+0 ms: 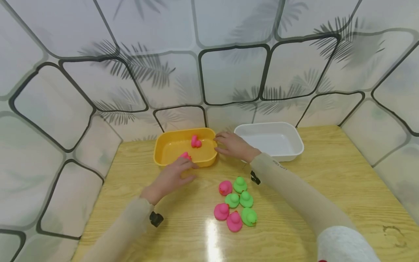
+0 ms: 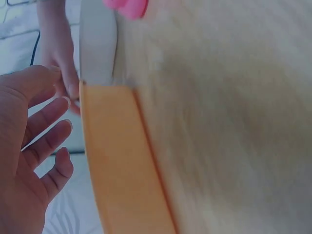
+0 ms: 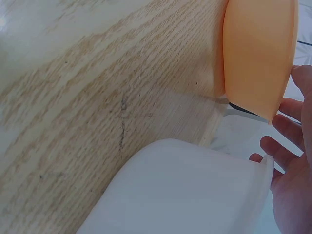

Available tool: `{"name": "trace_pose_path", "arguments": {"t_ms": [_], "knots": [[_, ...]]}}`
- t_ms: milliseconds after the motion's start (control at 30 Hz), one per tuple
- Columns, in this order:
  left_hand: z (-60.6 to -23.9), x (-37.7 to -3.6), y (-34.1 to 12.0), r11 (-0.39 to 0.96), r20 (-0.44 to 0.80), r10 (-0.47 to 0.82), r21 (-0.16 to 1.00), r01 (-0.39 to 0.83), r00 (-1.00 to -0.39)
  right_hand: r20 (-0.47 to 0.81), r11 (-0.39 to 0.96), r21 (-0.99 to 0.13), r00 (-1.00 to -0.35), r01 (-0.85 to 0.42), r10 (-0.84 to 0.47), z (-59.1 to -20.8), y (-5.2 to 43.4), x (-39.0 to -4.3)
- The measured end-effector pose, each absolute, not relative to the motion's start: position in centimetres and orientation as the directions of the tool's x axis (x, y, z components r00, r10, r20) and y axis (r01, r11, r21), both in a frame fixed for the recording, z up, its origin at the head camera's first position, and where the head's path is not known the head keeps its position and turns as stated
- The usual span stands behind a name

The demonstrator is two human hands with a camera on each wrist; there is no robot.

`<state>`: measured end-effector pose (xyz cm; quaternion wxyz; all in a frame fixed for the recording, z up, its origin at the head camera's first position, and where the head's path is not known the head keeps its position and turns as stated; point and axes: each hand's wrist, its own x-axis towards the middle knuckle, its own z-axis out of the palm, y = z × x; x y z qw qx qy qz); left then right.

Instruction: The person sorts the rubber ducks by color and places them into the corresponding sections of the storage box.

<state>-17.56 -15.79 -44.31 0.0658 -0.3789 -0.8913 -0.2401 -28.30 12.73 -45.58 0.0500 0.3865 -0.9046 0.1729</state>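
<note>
My left hand (image 1: 175, 174) hovers over the front rim of the yellow basin (image 1: 165, 163), its fingers relaxed and spread with nothing between them in the left wrist view. Just past its fingertips, partly hidden by the hand, a pink rubber duck (image 1: 185, 155) lies inside the basin. Another pink rubber duck (image 1: 195, 142) sits farther back in it. My right hand (image 1: 236, 146) is at the basin's right end, fingertips right at the rim and holding no duck. The white basin (image 1: 296, 154) stands just right of that hand.
In front of the basins, several green rubber ducks (image 1: 246, 199) and 3 pink rubber ducks (image 1: 221, 211) are grouped on the wooden table (image 1: 314, 203). A stone-patterned wall covering (image 1: 234, 76) rises directly behind the basins.
</note>
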Motion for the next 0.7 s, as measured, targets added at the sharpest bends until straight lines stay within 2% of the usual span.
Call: {"name": "trace_pose_path", "arguments": {"t_ms": [300,700], "knots": [[-45.5,-15.9,-13.9,0.561,0.267,0.700,0.369,0.741,-0.662,0.216,0.644,-0.275,-0.699,-0.714,-0.682,-45.7,12.6,-28.5],[-46.8,-14.0,-12.2,0.560,0.136,0.728,0.447,0.697,-0.672,0.222,0.644,-0.283,-0.702,-0.710,-0.677,-46.0,12.7,-28.7]]}}
